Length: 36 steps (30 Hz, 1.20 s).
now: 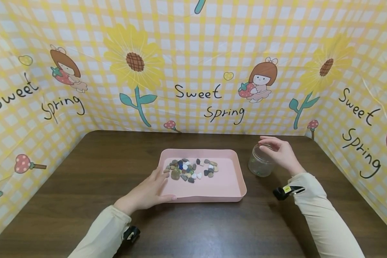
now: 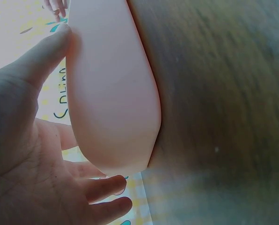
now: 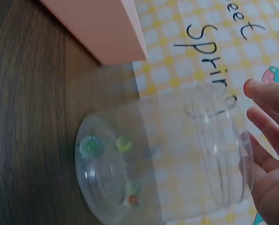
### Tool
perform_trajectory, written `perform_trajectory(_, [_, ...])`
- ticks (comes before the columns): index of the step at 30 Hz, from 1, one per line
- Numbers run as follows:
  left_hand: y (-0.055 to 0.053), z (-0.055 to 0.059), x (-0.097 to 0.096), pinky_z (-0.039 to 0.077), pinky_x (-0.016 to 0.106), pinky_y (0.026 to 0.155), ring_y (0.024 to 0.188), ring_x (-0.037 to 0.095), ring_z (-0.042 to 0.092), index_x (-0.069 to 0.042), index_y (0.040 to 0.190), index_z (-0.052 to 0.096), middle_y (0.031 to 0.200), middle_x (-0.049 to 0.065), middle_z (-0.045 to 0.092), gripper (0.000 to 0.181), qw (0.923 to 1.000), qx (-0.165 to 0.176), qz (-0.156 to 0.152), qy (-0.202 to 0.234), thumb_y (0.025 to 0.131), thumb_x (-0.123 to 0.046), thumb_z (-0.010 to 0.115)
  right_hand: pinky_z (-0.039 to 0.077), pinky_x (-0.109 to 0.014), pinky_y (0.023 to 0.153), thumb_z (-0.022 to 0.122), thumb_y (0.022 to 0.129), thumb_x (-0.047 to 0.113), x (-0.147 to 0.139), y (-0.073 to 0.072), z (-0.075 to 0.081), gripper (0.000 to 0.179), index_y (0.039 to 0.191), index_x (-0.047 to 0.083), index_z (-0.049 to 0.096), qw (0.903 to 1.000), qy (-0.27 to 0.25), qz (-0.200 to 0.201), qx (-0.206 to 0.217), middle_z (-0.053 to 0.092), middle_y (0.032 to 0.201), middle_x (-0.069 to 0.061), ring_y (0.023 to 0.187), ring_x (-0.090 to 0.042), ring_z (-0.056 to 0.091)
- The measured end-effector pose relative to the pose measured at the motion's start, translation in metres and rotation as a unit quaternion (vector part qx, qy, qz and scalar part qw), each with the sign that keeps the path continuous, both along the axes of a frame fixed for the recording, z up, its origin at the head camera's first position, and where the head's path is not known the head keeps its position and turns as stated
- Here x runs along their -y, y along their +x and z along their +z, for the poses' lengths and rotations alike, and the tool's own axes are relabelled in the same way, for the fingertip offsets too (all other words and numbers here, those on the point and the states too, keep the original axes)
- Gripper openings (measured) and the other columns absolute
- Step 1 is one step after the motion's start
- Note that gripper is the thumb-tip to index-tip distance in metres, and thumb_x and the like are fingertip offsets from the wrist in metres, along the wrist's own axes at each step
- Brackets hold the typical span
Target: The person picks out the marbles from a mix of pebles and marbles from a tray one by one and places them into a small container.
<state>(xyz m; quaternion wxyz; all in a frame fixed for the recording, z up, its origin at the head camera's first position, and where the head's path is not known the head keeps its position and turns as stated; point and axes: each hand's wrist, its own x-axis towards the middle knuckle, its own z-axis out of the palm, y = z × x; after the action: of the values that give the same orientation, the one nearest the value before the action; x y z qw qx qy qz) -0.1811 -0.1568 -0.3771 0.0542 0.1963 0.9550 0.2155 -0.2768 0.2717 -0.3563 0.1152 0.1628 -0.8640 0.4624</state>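
Observation:
My left hand [image 1: 146,191] lies at the front left corner of a pink tray [image 1: 213,199], thumb along the front rim and loosely bent fingers by the left side. Mixed pebbles and glass marbles [image 1: 187,168] are spread inside the tray in two clusters. Above a clear jar [image 1: 260,166], my right hand [image 1: 281,152] pinches a small red marble [image 3: 247,88] at its fingertips, partly hidden by the fingers. Several marbles [image 3: 91,147], greenish and orange, lie at the jar's bottom in the right wrist view.
The jar stands just right of the tray on a dark wooden table [image 1: 206,229]. A yellow checked cloth [image 1: 193,46] with printed flowers and girls hangs behind the table and along both sides.

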Motion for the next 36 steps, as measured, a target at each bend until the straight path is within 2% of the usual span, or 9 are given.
perform_trajectory(2, [0.0, 0.0, 0.0, 0.033, 0.054, 0.107, 0.136, 0.046, 0.027, 0.003, 0.139, 0.037, 0.151, 0.032, 0.015, 0.086, 1.0, 0.003, 0.001, -0.001, 0.081, -0.055, 0.063, 0.037, -0.002, 0.092, 0.064, 0.089, 0.021, -0.003, -0.001, -0.002, 0.03, 0.108, -0.002, 0.065, 0.9999, 0.001, -0.014, 0.003, 0.059, 0.122, 0.002, 0.106, 0.018, 0.047])
perform_trajectory(6, [0.0, 0.0, 0.0, 0.033, 0.054, 0.107, 0.136, 0.046, 0.027, 0.003, 0.139, 0.037, 0.151, 0.032, 0.015, 0.086, 1.0, 0.002, 0.0, -0.002, 0.081, -0.055, 0.063, 0.039, -0.001, 0.088, 0.064, 0.088, 0.02, -0.006, -0.002, -0.004, 0.03, 0.107, -0.003, 0.065, 0.9993, 0.004, -0.036, -0.006, 0.059, 0.126, -0.011, 0.101, 0.021, 0.047])
perform_trajectory(12, [0.001, 0.002, 0.0, 0.033, 0.054, 0.107, 0.136, 0.047, 0.027, 0.004, 0.139, 0.038, 0.15, 0.033, 0.016, 0.086, 1.0, 0.001, 0.0, -0.003, 0.081, -0.054, 0.063, 0.039, 0.0, 0.086, 0.066, 0.087, 0.017, -0.008, 0.0, 0.0, 0.027, 0.106, -0.002, 0.067, 0.998, 0.014, -0.057, -0.024, 0.06, 0.121, -0.003, 0.098, 0.021, 0.046])
perform_trajectory(17, [0.0, 0.002, 0.0, 0.032, 0.055, 0.107, 0.137, 0.047, 0.026, 0.002, 0.139, 0.037, 0.151, 0.032, 0.016, 0.085, 1.0, 0.009, 0.004, 0.0, 0.081, -0.054, 0.063, 0.04, -0.001, 0.086, 0.067, 0.087, 0.021, -0.014, -0.004, -0.005, 0.029, 0.107, 0.0, 0.068, 0.9966, 0.017, -0.079, -0.02, 0.059, 0.117, 0.008, 0.099, 0.02, 0.046])
perform_trajectory(19, [0.0, 0.002, 0.0, 0.032, 0.055, 0.107, 0.137, 0.047, 0.026, 0.002, 0.14, 0.037, 0.151, 0.032, 0.016, 0.085, 0.9999, 0.011, 0.004, -0.001, 0.081, -0.054, 0.063, 0.04, -0.001, 0.085, 0.067, 0.087, 0.021, -0.015, -0.004, -0.006, 0.029, 0.107, -0.001, 0.068, 0.9958, 0.015, -0.088, -0.021, 0.061, 0.118, 0.004, 0.097, 0.021, 0.046])
perform_trajectory(23, [-0.001, 0.001, 0.001, 0.032, 0.055, 0.107, 0.137, 0.047, 0.026, 0.001, 0.14, 0.037, 0.151, 0.032, 0.016, 0.085, 0.9999, 0.013, 0.005, -0.004, 0.081, -0.055, 0.062, 0.04, 0.0, 0.081, 0.067, 0.086, 0.017, -0.015, -0.003, -0.006, 0.029, 0.105, -0.005, 0.067, 0.9949, 0.01, -0.097, -0.023, 0.062, 0.122, -0.018, 0.09, 0.022, 0.047])
perform_trajectory(25, [-0.001, 0.001, 0.001, 0.032, 0.055, 0.107, 0.137, 0.047, 0.026, 0.001, 0.14, 0.037, 0.151, 0.032, 0.016, 0.085, 0.9999, 0.014, 0.006, -0.004, 0.082, -0.055, 0.062, 0.04, 0.0, 0.078, 0.067, 0.086, 0.014, -0.015, -0.002, -0.006, 0.028, 0.104, -0.007, 0.067, 0.9946, 0.011, -0.1, -0.022, 0.06, 0.122, -0.025, 0.086, 0.023, 0.047])
perform_trajectory(31, [-0.001, 0.001, 0.001, 0.032, 0.055, 0.107, 0.137, 0.047, 0.025, 0.001, 0.14, 0.036, 0.151, 0.032, 0.015, 0.085, 0.9999, 0.015, 0.003, -0.004, 0.082, -0.055, 0.062, 0.039, 0.0, 0.07, 0.066, 0.085, 0.01, -0.015, -0.002, -0.007, 0.026, 0.103, -0.01, 0.065, 0.9933, 0.027, -0.112, -0.003, 0.06, 0.119, -0.029, 0.076, 0.024, 0.046])
perform_trajectory(36, [0.0, 0.001, 0.0, 0.032, 0.055, 0.107, 0.137, 0.047, 0.025, 0.001, 0.14, 0.036, 0.151, 0.032, 0.016, 0.085, 0.9999, 0.015, 0.002, -0.004, 0.082, -0.054, 0.063, 0.037, -0.002, 0.068, 0.066, 0.085, 0.01, -0.016, -0.002, -0.008, 0.025, 0.102, -0.007, 0.066, 0.9901, 0.056, -0.129, 0.005, 0.063, 0.115, -0.027, 0.073, 0.022, 0.044])
